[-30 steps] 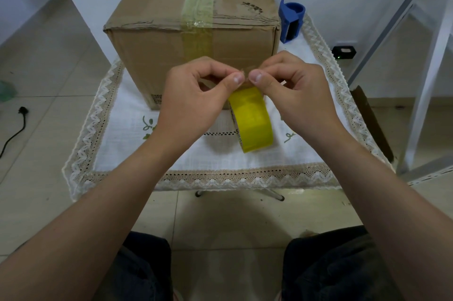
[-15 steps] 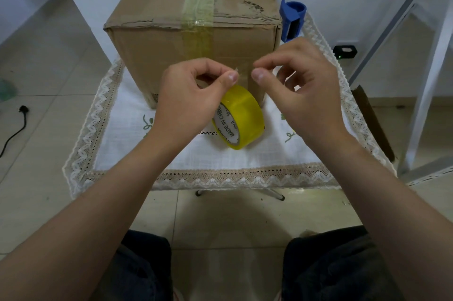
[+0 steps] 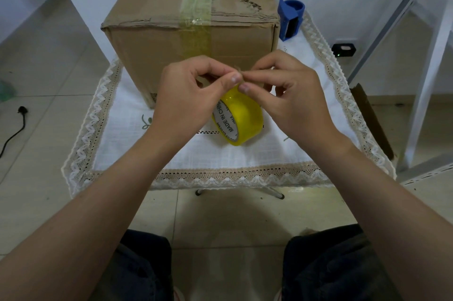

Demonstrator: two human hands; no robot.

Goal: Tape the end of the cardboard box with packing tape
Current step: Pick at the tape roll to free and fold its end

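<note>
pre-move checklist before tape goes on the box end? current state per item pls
1. Tape free end gripped: left hand and right hand pinch fingertip to fingertip just above the yellow tape roll; the clear strip itself is too faint to see. Cannot tell.
2. Roll reachable: lying tilted on the white cloth, below the fingertips. Ok.
3. Cardboard box in place: on the cloth, near end facing the person. Ok.
4. Near end free of obstruction: only the hands in front of it. Ok.
5. Existing tape strip: runs along the top seam and down the end face, wrinkled at the edge. Ok.
6. Blue dispenser: standing right of the box, unused. Ok.
</note>
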